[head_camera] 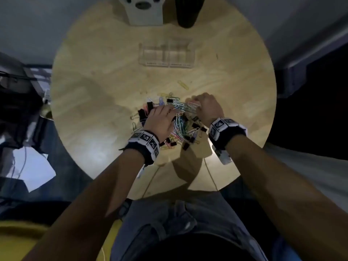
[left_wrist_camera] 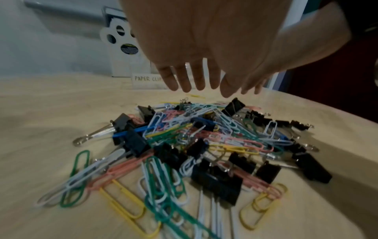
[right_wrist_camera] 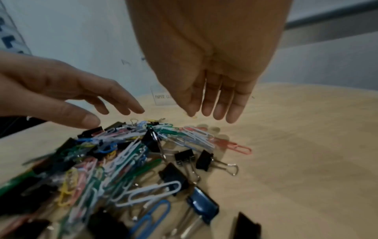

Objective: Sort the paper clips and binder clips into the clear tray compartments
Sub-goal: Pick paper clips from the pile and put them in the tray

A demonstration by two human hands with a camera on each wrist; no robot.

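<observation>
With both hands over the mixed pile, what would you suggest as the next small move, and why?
Probably lower the right hand to pinch one loose binder clip at the pile's edge. Both hands hover open, holding nothing, and the clear tray looks empty.

Round wooden table with a pale grain, lit kinda unevenly, with a bright glare patch near the front left edge and soft shadows across the middle. Pale bluish wall behind it. A white card with round cutouts stands at the far edge, a dark object just beside it. White paper sheets lie on the dim floor to the left.
</observation>
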